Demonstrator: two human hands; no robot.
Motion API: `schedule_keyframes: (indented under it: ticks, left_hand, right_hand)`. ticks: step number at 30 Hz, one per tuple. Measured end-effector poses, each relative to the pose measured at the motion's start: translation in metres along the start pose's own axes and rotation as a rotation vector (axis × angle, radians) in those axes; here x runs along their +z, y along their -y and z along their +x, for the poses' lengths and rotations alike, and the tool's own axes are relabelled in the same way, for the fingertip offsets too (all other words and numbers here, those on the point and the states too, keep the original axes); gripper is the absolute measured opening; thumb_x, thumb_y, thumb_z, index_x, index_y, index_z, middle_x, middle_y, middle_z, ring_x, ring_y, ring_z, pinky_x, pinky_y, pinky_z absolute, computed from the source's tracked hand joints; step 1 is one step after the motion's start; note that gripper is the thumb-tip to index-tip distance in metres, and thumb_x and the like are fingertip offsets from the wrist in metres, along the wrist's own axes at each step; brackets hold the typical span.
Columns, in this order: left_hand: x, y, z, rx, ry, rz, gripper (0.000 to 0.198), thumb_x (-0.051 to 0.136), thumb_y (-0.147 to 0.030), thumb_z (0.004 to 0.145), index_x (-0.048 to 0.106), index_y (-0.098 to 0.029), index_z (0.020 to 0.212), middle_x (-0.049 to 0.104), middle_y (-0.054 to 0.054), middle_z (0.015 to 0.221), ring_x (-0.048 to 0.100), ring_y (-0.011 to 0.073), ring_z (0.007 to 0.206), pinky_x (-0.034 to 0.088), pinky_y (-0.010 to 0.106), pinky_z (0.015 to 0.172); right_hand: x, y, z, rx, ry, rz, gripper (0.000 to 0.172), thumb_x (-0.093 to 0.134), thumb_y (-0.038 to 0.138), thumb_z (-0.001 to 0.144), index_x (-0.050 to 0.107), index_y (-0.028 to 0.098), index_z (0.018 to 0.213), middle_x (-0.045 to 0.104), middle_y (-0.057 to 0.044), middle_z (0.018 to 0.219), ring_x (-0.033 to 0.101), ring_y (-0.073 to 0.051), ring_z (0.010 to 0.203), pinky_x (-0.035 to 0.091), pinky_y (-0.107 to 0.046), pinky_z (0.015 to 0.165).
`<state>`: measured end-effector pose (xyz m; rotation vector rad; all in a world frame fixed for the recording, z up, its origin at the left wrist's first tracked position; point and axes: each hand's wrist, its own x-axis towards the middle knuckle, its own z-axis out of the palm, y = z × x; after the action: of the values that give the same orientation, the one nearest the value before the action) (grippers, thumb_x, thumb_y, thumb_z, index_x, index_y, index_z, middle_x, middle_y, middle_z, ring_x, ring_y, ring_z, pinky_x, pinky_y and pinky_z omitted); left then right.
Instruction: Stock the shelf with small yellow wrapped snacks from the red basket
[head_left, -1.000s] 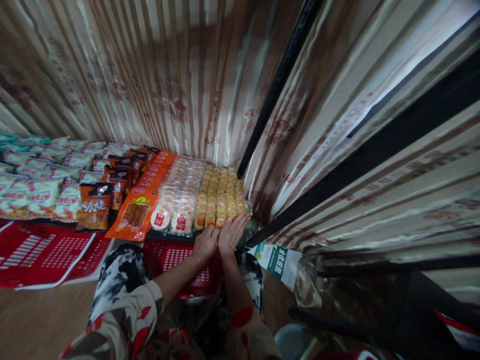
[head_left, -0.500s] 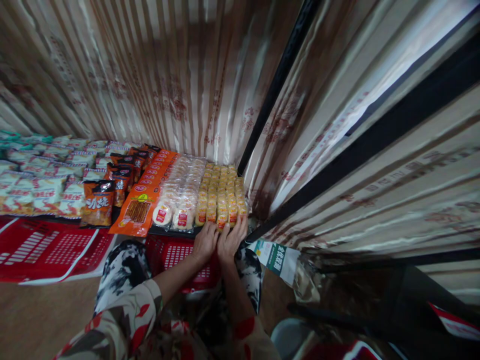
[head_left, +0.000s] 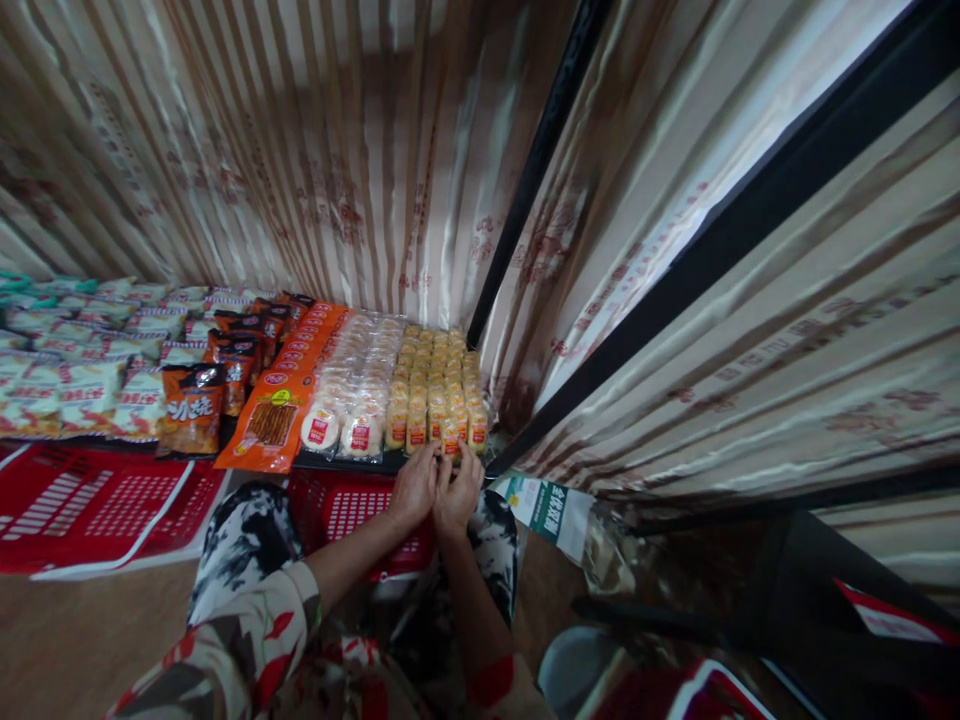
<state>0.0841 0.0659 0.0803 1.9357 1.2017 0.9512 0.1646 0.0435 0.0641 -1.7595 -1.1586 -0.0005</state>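
Rows of small yellow-wrapped snack packets stand at the right end of the low black shelf. At the front of these rows, both hands meet around one packet that sticks out slightly. My left hand has its fingers bent against the packet's lower left side. Curled fingers of my right hand press on its lower right side, with the thumbs close together. Immediately left of the rows lie clear-wrapped round white cakes with red labels.
Farther left are orange snack-stick bags, brown-orange bags and white-blue bags. Red baskets sit below the shelf. A black pole and pleated curtain border it. A green-white plastic package lies to the right.
My right hand has shifted left and down from the right-hand rows, with its fingers more curled. My left hand stays close by. The front packet now stands out more. The view has shifted slightly.
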Motion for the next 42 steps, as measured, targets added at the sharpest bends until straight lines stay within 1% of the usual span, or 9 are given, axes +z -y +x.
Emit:
schedule_keyframes:
  ticks: [3,8,14,18,22,27,32,36,42]
  left_hand:
    - [0.000,-0.007,0.003,0.034,0.058,-0.052,0.032,0.036,-0.017,0.089,0.052,-0.018,0.117,0.063,0.009,0.112,0.058,0.0161,0.106,0.044,0.033,0.097]
    - [0.004,-0.012,0.012,0.023,0.118,-0.122,0.021,0.042,-0.019,0.088,0.056,-0.019,0.104,0.066,0.006,0.103,0.062,0.0138,0.097,0.046,0.028,0.092]
    - [0.010,-0.011,0.022,-0.202,-0.015,-0.099,0.018,0.044,-0.033,0.089,0.050,-0.017,0.096,0.066,0.005,0.083,0.064,0.0154,0.076,0.050,0.029,0.073]
    - [0.012,-0.011,0.027,-0.267,-0.045,-0.040,0.016,0.052,-0.033,0.086,0.052,-0.019,0.094,0.065,0.003,0.082,0.062,0.0155,0.074,0.047,0.030,0.073]
    - [0.015,-0.011,0.029,-0.257,-0.055,-0.007,0.008,0.051,-0.025,0.085,0.055,-0.019,0.082,0.064,0.002,0.082,0.059,0.0145,0.076,0.045,0.030,0.076]
    - [0.021,-0.012,0.026,-0.217,-0.054,-0.029,0.008,0.052,-0.024,0.084,0.054,-0.018,0.079,0.060,0.000,0.076,0.057,0.0124,0.070,0.045,0.027,0.072]
    - [0.022,-0.020,0.028,-0.136,-0.026,-0.061,0.010,0.051,-0.026,0.085,0.053,-0.019,0.078,0.059,0.000,0.078,0.056,0.0119,0.073,0.045,0.026,0.073]
    - [0.026,-0.023,0.035,-0.098,0.021,-0.065,0.011,0.051,-0.023,0.083,0.054,-0.020,0.073,0.058,-0.001,0.073,0.055,0.0133,0.071,0.044,0.027,0.072]
    - [0.036,-0.018,0.048,-0.079,0.082,-0.091,0.015,0.050,-0.023,0.084,0.056,-0.023,0.071,0.064,0.003,0.079,0.059,0.0168,0.079,0.045,0.029,0.076]
  right_hand:
    - [-0.003,-0.006,-0.002,0.024,-0.020,0.022,0.045,0.029,0.035,0.093,0.050,0.011,0.125,0.057,-0.017,0.123,0.051,-0.024,0.115,0.041,-0.042,0.095]
    - [0.002,-0.023,-0.008,-0.009,-0.016,0.049,0.048,0.027,0.039,0.090,0.050,0.021,0.129,0.057,-0.017,0.124,0.053,-0.026,0.117,0.044,-0.045,0.092]
    - [0.013,-0.026,-0.020,-0.059,-0.026,0.074,0.050,0.029,0.038,0.088,0.048,0.022,0.132,0.052,-0.018,0.129,0.046,-0.026,0.126,0.042,-0.051,0.096]
    - [0.014,-0.028,-0.023,-0.069,-0.023,0.082,0.050,0.029,0.039,0.086,0.047,0.028,0.132,0.055,-0.016,0.126,0.047,-0.026,0.125,0.043,-0.054,0.093]
    - [0.011,-0.033,-0.024,-0.057,0.004,0.077,0.049,0.027,0.037,0.085,0.050,0.030,0.129,0.058,-0.016,0.123,0.050,-0.028,0.121,0.043,-0.057,0.090]
    - [0.005,-0.036,-0.023,-0.034,0.029,0.073,0.052,0.025,0.037,0.085,0.048,0.032,0.131,0.058,-0.016,0.124,0.050,-0.029,0.121,0.041,-0.060,0.090]
    - [0.002,-0.031,-0.024,-0.041,-0.008,0.098,0.056,0.025,0.035,0.087,0.033,0.027,0.142,0.044,-0.017,0.138,0.038,-0.024,0.132,0.039,-0.055,0.096]
    - [0.009,-0.038,-0.030,-0.080,-0.018,0.153,0.069,0.034,0.039,0.081,0.019,0.028,0.147,0.029,-0.017,0.148,0.024,-0.025,0.139,0.034,-0.059,0.098]
    - [0.031,-0.052,-0.033,-0.017,-0.037,0.173,0.078,0.040,0.037,0.075,0.010,0.036,0.147,0.030,-0.016,0.147,0.018,-0.023,0.141,0.028,-0.063,0.098]
